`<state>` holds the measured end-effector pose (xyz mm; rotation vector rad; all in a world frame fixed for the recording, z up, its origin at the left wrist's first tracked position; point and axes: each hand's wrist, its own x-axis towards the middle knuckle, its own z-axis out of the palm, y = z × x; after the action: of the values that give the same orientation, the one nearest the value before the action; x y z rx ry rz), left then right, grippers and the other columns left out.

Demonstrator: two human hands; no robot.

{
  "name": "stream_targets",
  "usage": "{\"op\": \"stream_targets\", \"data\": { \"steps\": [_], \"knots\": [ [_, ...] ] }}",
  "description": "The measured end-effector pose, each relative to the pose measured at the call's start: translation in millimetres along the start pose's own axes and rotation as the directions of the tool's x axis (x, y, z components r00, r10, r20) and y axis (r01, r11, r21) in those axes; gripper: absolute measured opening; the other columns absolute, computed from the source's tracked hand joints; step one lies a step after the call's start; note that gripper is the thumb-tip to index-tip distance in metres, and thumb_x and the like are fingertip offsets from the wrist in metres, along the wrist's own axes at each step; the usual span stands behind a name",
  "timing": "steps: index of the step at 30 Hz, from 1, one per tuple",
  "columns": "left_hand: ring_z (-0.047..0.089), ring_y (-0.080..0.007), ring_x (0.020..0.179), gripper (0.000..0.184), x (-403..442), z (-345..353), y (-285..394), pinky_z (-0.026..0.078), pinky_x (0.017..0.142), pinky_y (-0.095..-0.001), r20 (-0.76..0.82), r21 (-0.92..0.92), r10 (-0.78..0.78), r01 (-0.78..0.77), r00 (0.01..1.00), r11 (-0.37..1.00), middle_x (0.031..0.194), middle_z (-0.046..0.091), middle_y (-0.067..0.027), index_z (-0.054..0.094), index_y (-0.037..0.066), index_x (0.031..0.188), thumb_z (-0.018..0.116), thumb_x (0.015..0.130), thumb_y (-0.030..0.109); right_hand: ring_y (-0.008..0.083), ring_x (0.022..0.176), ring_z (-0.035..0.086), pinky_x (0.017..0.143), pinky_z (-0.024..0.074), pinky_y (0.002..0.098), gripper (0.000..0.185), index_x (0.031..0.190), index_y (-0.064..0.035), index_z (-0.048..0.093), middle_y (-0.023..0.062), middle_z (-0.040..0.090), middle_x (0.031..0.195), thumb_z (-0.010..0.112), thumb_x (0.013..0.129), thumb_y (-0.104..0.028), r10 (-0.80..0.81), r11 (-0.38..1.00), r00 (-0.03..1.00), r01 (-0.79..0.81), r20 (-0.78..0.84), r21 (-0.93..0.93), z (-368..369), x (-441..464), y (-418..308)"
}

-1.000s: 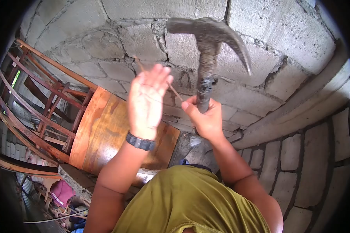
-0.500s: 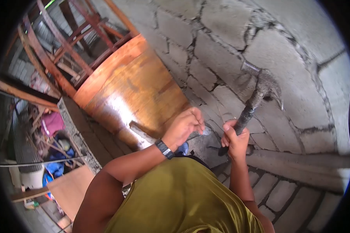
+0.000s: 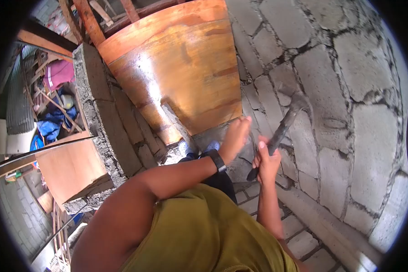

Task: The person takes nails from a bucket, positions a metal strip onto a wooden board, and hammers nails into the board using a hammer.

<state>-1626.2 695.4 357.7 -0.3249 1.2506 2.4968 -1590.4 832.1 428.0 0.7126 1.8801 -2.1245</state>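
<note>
Lowered, its palm now hidden, the left hand (image 3: 234,141) is near the right hand (image 3: 268,162), whose fingers alone wrap the claw hammer (image 3: 283,129) before the block wall (image 3: 319,97); whether the left's fingers pinch anything, I cannot tell.

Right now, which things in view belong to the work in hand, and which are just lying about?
Part of the work, it seems:
- hammer, held in the right hand
- left hand near it; can't tell whether it holds anything

Apparently just about:
- glossy wooden panel
- purple cloth
- crumpled blue material
- corrugated sheet
</note>
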Motion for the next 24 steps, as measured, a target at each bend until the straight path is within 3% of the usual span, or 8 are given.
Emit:
{"op": "stream_targets", "data": {
  "steps": [7,9,11,12,14,18,21,24],
  "knots": [
    [0.061,-0.0133,0.067,0.026,33,-240,-111,0.053,0.061,-0.0264,-0.413,0.229,0.053,0.047,0.909,0.972,0.082,0.064,-0.0050,0.061,0.004,0.114,0.051,0.105,0.027,0.0096,0.040,0.043,0.038,0.0352,0.0271,0.025,0.095,-0.0048,0.062,-0.0017,0.049,0.057,0.076,0.092,-0.026,0.366,0.910,0.931,-0.357,0.005,-0.213,-5,6,128],
    [0.062,-0.0157,0.069,0.022,29,-320,-148,0.052,0.063,-0.0320,-0.560,0.542,0.176,0.197,0.810,0.817,0.081,0.064,-0.0054,0.063,0.004,0.112,0.052,0.104,0.022,0.0100,0.040,0.042,0.038,0.0354,0.0277,0.027,0.091,-0.0079,0.058,-0.0021,0.046,0.054,0.076,0.092,-0.029,0.472,0.858,0.881,-0.452,0.026,-0.244,1,17,164],
    [0.065,-0.0226,0.073,0.030,24,-398,-180,0.052,0.067,-0.0370,-0.689,0.650,0.268,0.409,0.674,0.641,0.083,0.067,-0.0093,0.067,0.003,0.101,0.064,0.097,0.033,0.0099,0.040,0.042,0.038,0.0355,0.0278,0.028,0.091,-0.0098,0.057,-0.0028,0.044,0.055,0.077,0.091,-0.029,0.636,0.749,0.772,-0.613,0.013,-0.252,4,30,202],
    [0.065,-0.0226,0.073,0.030,25,-414,-191,0.052,0.067,-0.0370,-0.702,0.638,0.256,0.428,0.665,0.640,0.083,0.067,-0.0093,0.067,0.003,0.101,0.064,0.097,0.033,0.0097,0.040,0.042,0.038,0.0356,0.0282,0.030,0.093,-0.0091,0.057,-0.0030,0.043,0.055,0.078,0.091,-0.030,0.683,0.710,0.730,-0.653,0.029,-0.263,4,38,220],
    [0.069,-0.0292,0.081,0.052,32,-402,-140,0.054,0.077,-0.0394,-0.879,0.471,0.193,0.722,0.437,0.507,0.088,0.072,-0.0146,0.069,0.002,0.090,0.077,0.082,0.052,0.0096,0.040,0.042,0.038,0.0358,0.0283,0.030,0.093,-0.0085,0.057,-0.0029,0.044,0.055,0.078,0.091,-0.030,0.722,0.663,0.691,-0.675,0.039,-0.324,3,56,248],
    [0.071,-0.0352,0.103,0.085,82,-450,-152,0.053,0.090,-0.0448,-0.952,0.306,0.147,0.792,0.270,0.528,0.104,0.073,-0.0268,0.072,-0.004,0.106,0.083,0.062,0.069,0.0093,0.041,0.042,0.038,0.0361,0.0284,0.030,0.094,-0.0070,0.059,-0.0024,0.047,0.058,0.078,0.091,-0.029,0.797,0.545,0.602,-0.687,0.045,-0.481,-12,78,283],
    [0.071,-0.0359,0.102,0.096,126,-492,-180,0.053,0.090,-0.0425,-0.965,0.232,0.233,0.819,0.124,0.525,0.106,0.073,-0.0265,0.073,-0.007,0.102,0.083,0.057,0.076,0.0090,0.041,0.043,0.038,0.0362,0.0283,0.027,0.094,-0.0072,0.059,-0.0022,0.047,0.058,0.078,0.091,-0.027,0.832,0.471,0.554,-0.741,-0.039,-0.478,-25,87,289],
    [0.070,-0.0380,0.107,0.099,149,-524,-194,0.053,0.092,-0.0436,-0.969,0.220,0.220,0.810,0.116,0.543,0.111,0.072,-0.0279,0.073,-0.008,0.108,0.083,0.055,0.075,0.0087,0.041,0.042,0.038,0.0368,0.0286,0.025,0.092,-0.0076,0.059,-0.0026,0.046,0.058,0.077,0.092,-0.025,0.837,0.429,0.534,-0.776,-0.120,-0.462,-31,100,288]
  ]
}}
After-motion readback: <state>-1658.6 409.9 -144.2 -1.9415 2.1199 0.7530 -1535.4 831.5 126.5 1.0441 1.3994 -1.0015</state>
